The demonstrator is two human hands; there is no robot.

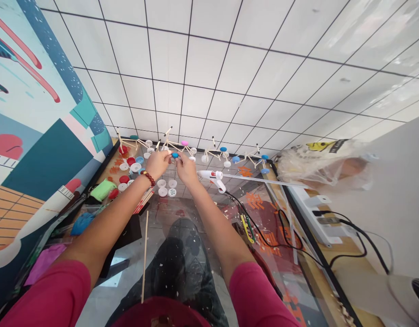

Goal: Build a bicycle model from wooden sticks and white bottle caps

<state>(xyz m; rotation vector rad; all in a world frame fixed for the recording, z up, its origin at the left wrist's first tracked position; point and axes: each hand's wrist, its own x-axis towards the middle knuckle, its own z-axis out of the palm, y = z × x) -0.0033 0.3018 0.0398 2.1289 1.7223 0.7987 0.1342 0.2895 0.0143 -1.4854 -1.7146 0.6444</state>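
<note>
Both my hands meet at the far side of a glass table [202,272]. My left hand [158,162], with a dark red bead bracelet on its wrist, and my right hand [186,167] pinch a small blue bottle cap [175,155] between their fingertips. A thin wooden stick seems to run down from the cap. Behind the hands stand stick-and-cap models [182,146] in a row along the table's far edge.
Loose red, white and blue caps [130,167] lie at the left. A white glue gun [212,177] rests right of my hands, its black cable [263,231] trailing to a power strip [314,209]. A long stick [144,259], green clay [103,188] and a plastic bag [318,165] are nearby.
</note>
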